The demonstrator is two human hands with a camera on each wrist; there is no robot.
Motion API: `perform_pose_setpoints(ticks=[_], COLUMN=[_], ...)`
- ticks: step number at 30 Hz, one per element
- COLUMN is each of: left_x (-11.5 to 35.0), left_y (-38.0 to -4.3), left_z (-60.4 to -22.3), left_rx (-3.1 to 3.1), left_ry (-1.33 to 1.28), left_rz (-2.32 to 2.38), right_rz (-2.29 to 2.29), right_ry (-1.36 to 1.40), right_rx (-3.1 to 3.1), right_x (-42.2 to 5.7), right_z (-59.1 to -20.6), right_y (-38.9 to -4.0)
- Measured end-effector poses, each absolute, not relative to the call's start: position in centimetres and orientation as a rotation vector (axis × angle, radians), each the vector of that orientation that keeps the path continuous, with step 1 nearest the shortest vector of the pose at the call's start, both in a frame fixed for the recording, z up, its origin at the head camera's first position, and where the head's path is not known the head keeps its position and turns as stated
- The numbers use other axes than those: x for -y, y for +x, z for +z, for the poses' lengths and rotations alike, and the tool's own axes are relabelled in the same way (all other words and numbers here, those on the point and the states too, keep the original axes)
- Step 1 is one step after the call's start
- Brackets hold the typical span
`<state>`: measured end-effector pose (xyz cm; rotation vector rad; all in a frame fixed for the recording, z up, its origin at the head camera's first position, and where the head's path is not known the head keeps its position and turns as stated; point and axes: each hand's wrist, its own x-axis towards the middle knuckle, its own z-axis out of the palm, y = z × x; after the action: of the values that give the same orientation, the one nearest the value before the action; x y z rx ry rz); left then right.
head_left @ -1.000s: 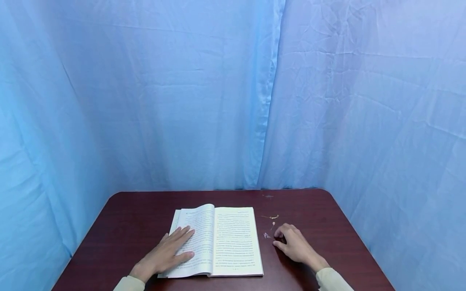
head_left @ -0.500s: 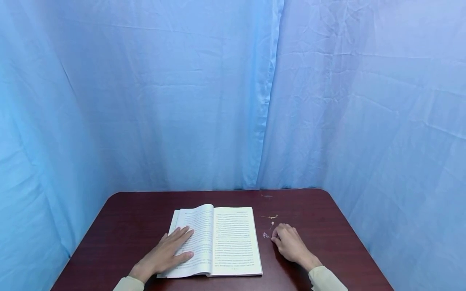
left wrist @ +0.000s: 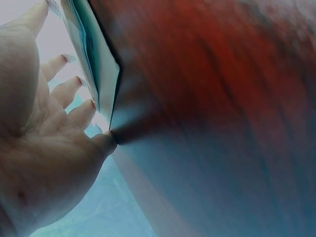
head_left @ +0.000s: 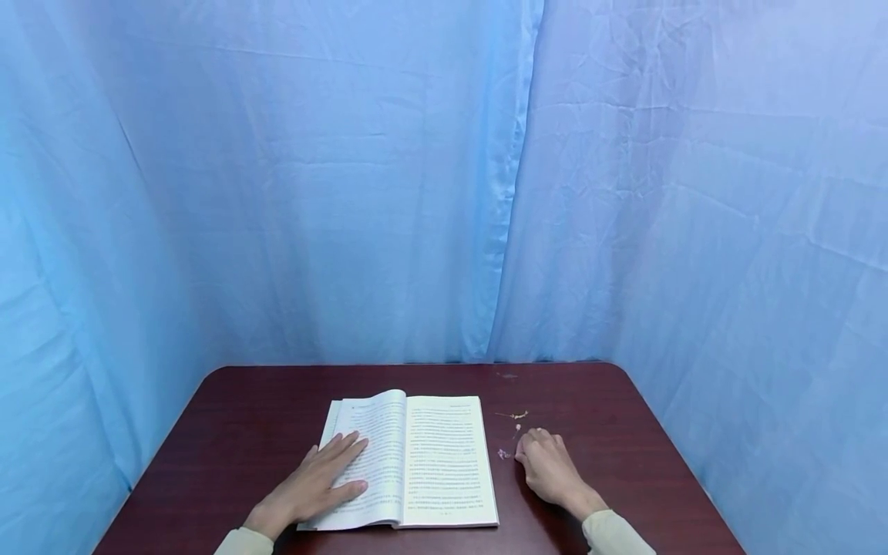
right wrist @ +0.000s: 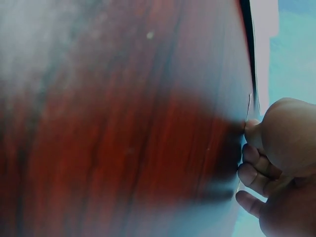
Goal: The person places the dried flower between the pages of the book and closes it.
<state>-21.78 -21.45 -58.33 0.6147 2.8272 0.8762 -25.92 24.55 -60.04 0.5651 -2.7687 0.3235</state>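
An open book (head_left: 444, 462) lies on the dark red table, its printed pages facing up. My left hand (head_left: 312, 486) rests flat with spread fingers on the left page; in the left wrist view the little finger reaches past the book's edge (left wrist: 106, 84). Right of the book, my right hand (head_left: 551, 470) is low at the tabletop with curled fingers, pinching the thin stem of a small purple dried flower (head_left: 503, 454). The right wrist view shows a bit of stem (right wrist: 249, 101) beyond the thumb. A small pale dried flower (head_left: 517, 427) lies just past the right fingers.
Farther back lies a yellow dried sprig (head_left: 516, 415) on a thin stem. A faint grey mark (head_left: 507, 375) is near the back of the table (head_left: 243, 416). Blue curtains (head_left: 347, 231) hang around the back and sides.
My right hand has moved slightly left and its thumb and fingers have closed on the flower's stem. The purple flower has shifted slightly toward me. My left hand stays on the page.
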Motion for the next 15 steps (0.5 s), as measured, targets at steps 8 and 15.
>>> perform_pose_setpoints(ticks=[8,15], left_x=[21.47,21.52], left_y=[-21.68,-21.79], left_z=[-58.19,-58.20], left_rx=[-2.815,-2.826], left_ry=[0.614,0.633], left_rz=[0.887,0.878], right_rz=[0.262,0.346], right_ry=[0.569,0.541], right_rx=[2.718,2.750], right_x=[-24.41,-24.50], right_z=[-60.65,-59.98], right_y=[-25.87,-25.90])
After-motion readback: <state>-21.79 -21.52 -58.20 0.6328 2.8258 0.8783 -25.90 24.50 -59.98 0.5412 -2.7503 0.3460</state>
